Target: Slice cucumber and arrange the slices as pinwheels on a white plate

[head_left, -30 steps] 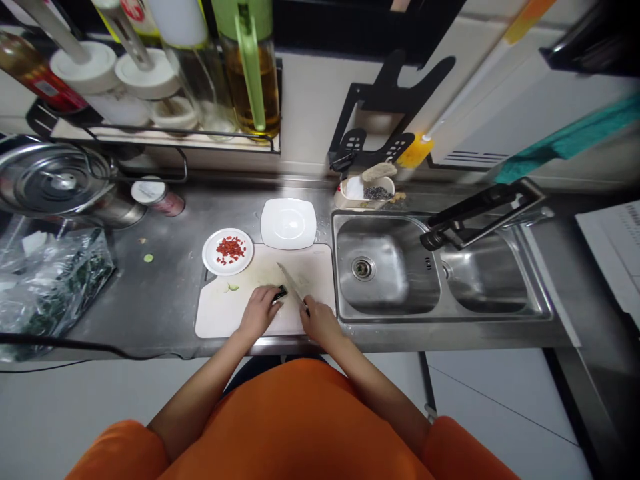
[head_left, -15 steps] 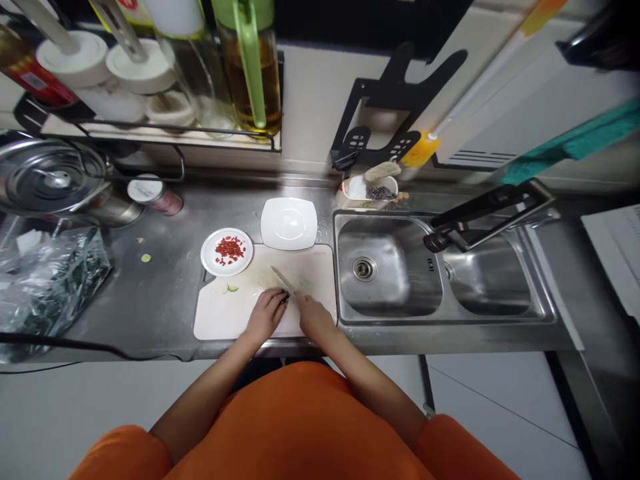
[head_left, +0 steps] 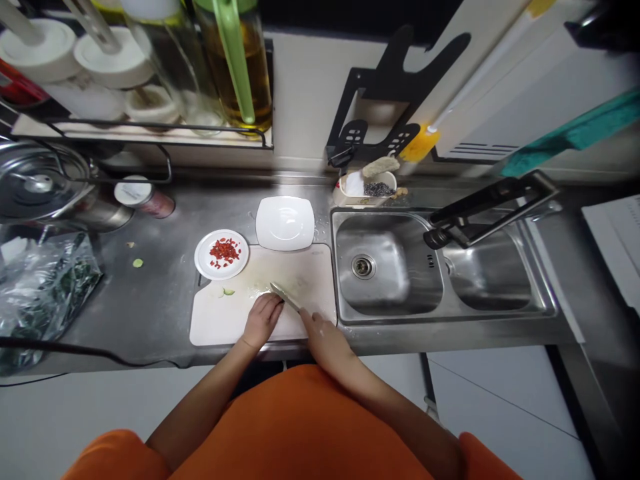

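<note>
My right hand (head_left: pixel 325 337) is closed around the handle of a kitchen knife (head_left: pixel 285 296), its blade pointing up and left over the white cutting board (head_left: pixel 220 327). Close to the blade, my left hand (head_left: pixel 263 319) presses its bent fingers down on the board. A small dark piece barely shows at its fingertips; its kind is hidden. Pale green scraps (head_left: pixel 229 291) lie on the board's left part. A round white plate (head_left: pixel 204 259) with chopped red pieces (head_left: pixel 225 251) overlaps the board's top left corner. Behind the board stands a white squarish plate (head_left: pixel 285 223), with nothing on it.
The double steel sink (head_left: pixel 390 267) with a black faucet (head_left: pixel 480 213) adjoins the board on the right. A plastic bag of dark greens (head_left: pixel 55 287) and a lidded pot (head_left: pixel 40 180) stand left. Above hangs a rack (head_left: pixel 150 137) with jars and an oil bottle (head_left: pixel 240 73).
My right hand and the knife have moved slightly down, and the blade lies flatter. My left hand has moved slightly left; the dark piece shows less. The whole view has shifted a little.
</note>
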A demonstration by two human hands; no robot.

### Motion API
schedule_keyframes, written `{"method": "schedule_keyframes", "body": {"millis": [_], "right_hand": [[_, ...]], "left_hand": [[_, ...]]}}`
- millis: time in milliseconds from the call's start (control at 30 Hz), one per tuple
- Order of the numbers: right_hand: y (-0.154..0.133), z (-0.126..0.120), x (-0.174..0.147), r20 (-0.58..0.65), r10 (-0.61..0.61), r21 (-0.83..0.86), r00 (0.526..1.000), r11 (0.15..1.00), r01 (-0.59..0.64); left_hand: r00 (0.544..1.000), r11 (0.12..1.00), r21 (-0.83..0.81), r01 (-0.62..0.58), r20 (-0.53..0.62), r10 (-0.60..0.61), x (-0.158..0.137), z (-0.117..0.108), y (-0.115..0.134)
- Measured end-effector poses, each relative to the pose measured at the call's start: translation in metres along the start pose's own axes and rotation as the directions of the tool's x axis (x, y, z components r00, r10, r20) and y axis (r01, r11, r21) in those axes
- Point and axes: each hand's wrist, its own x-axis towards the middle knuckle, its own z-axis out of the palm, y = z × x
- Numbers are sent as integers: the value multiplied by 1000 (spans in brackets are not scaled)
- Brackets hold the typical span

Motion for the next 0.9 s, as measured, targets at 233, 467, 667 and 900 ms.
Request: {"method": "schedule_keyframes", "body": {"millis": [233, 467, 667, 900], "right_hand": [[0, -2, -11, 20, 18, 16, 1000, 1000, -18], [2, -6, -11, 62, 11, 15, 998, 1000, -12], [4, -4, -9, 60, 10, 11, 998, 1000, -11], [6, -8, -9, 79, 0, 25, 997, 1000, -2]], "left_hand": [[1000, 1000, 12, 4, 3, -4, -1, 1, 0], [1000, 1000, 16, 17, 4, -17, -2, 2, -1], [1000, 1000, 5, -20, -19, 20, -2, 3, -2], [1000, 1000, -1, -14, -9, 14, -2, 3, -1]]}}
